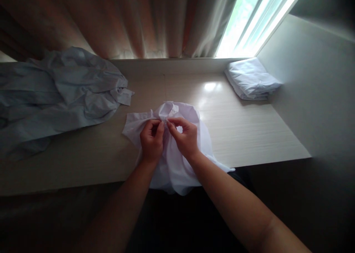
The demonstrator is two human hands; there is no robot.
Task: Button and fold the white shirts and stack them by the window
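Observation:
A white shirt (pixel 177 164) lies in front of me, its lower part hanging over the near edge of the pale wooden surface (pixel 238 134). Its collar (pixel 168 109) points away from me. Just below the collar, my left hand (pixel 152 138) pinches the cloth between thumb and fingertips. My right hand (pixel 184 136) pinches the same spot from the other side, the two thumbs almost touching. Whatever small part of the shirt sits between the fingertips, such as a button, is too small to make out. One sleeve end spreads out to the left of my left hand.
A loose pile of white shirts (pixel 69 86) with a collar showing covers the left side. A folded stack of white cloth (pixel 251 79) sits at the back right, near the side wall (pixel 313 86). Behind the surface hang curtains (pixel 155 20) beside a bright window (pixel 249 20).

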